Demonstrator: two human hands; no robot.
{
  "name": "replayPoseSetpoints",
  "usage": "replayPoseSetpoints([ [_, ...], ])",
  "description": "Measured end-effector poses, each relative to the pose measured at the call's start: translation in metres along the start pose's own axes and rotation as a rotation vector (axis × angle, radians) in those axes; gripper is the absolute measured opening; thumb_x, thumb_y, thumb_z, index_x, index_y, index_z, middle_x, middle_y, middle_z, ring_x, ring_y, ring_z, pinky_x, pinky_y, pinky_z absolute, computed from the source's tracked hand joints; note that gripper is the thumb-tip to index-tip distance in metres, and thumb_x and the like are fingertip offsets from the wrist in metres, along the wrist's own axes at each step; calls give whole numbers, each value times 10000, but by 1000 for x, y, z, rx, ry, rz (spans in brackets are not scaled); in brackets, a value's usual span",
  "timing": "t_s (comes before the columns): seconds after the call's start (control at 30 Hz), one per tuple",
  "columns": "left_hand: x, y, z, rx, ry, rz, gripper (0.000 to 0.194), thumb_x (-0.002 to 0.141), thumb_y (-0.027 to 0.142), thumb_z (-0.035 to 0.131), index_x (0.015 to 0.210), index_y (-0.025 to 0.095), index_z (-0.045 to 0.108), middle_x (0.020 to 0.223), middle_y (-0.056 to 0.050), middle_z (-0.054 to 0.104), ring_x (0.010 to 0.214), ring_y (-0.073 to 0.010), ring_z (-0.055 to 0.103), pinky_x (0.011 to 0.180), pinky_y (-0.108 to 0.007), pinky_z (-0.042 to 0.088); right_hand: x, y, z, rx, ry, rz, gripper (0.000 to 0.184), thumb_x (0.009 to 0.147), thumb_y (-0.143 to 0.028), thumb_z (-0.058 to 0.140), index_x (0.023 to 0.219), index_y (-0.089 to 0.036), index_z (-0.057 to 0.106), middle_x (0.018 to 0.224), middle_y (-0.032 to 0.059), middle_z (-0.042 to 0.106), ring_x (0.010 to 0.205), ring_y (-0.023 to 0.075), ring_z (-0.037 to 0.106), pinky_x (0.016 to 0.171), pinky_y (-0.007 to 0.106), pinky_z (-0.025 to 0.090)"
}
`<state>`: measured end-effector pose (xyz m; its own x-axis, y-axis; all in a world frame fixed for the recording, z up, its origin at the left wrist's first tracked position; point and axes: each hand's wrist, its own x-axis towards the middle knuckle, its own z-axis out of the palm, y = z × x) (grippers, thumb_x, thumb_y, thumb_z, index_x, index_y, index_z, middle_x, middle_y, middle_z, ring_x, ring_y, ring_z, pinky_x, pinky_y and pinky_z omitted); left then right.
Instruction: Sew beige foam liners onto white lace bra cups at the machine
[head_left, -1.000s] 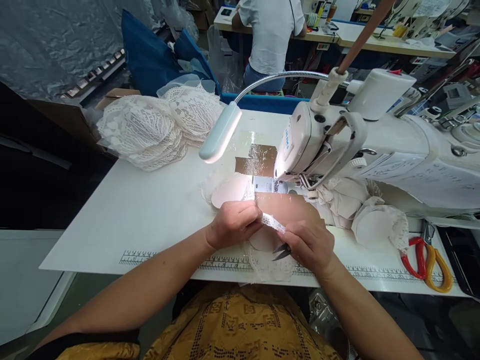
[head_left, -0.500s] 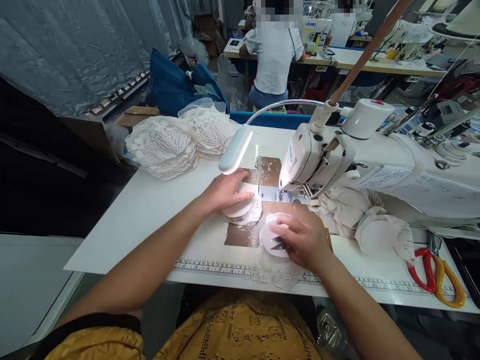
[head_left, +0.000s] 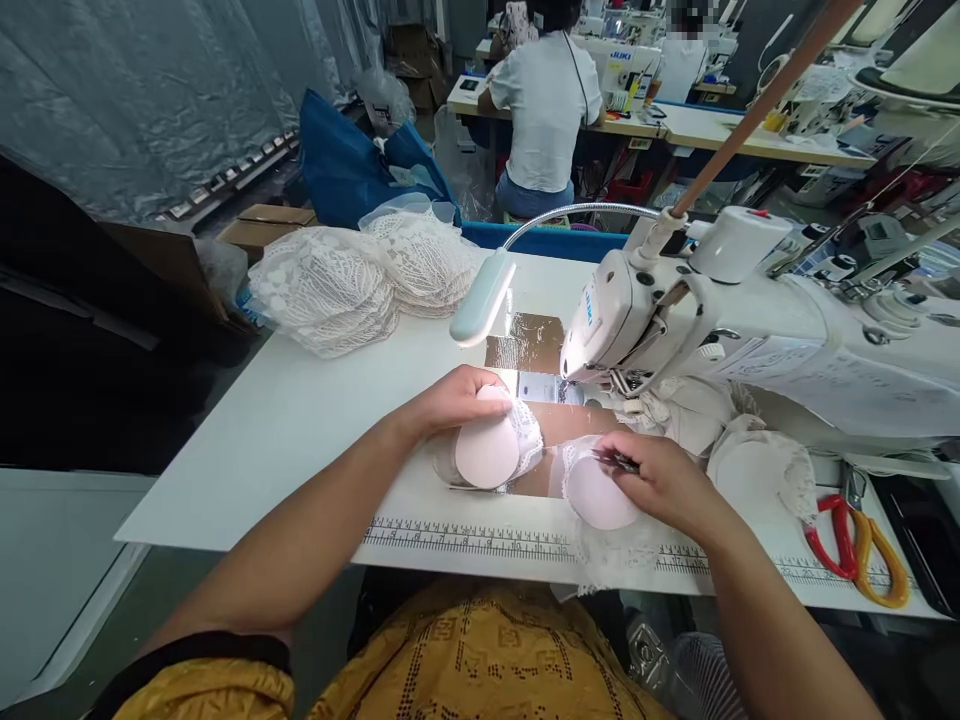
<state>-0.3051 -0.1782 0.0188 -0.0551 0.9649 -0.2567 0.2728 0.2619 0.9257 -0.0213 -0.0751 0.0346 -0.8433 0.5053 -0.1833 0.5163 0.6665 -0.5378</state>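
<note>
My left hand [head_left: 469, 397] grips the upper edge of a pale pink padded bra cup [head_left: 486, 452], thumb on top. White lace runs along that cup's right side. My right hand [head_left: 660, 475] is closed around dark thread snips [head_left: 616, 460], their blades pointing left. Under the blades lies a second bra cup [head_left: 600, 495], with sheer lace hanging below it over the table's front edge. Whether the fingers of my right hand also pinch that cup's edge cannot be seen. The sewing machine [head_left: 600, 315] stands behind both cups, its needle area just beyond my hands.
A stack of white lace cups [head_left: 326, 290] sits at the back left. Under the machine arm more cups [head_left: 757, 465] are piled, beside red and orange-handled scissors [head_left: 855, 545]. A lamp [head_left: 484, 300] hangs over the table [head_left: 300, 440]. Another person [head_left: 546, 115] sits beyond.
The hands have gone from pinching a lace strip together to being apart. My left hand took the left cup and drew it toward me; my right hand and the other cup shifted right.
</note>
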Motion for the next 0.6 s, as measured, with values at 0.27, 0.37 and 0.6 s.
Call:
replayPoseSetpoints([
  [0.27,2,-1,5,-192,-94,5,306,766,407,728,853,120,668,794,-40,650,710,-144,602,602,-221,471,35,-26,20,473,26,31,408,820,-391,632,1210,-274,603,1212,60,640,1093,243,589,876,373,474],
  [0.37,3,-4,6,-190,-108,17,313,764,412,735,847,119,665,790,-32,636,704,-131,586,591,-207,457,45,-31,30,590,-27,28,377,792,-313,645,1163,-247,635,1112,51,666,1010,222,603,856,358,468],
  [0.6,5,-4,6,-172,-115,10,298,755,390,746,856,120,673,810,-32,644,723,-130,589,607,-209,463,46,-26,35,769,-55,115,152,806,-300,607,709,-202,544,679,-44,469,634,118,429,597,268,338],
])
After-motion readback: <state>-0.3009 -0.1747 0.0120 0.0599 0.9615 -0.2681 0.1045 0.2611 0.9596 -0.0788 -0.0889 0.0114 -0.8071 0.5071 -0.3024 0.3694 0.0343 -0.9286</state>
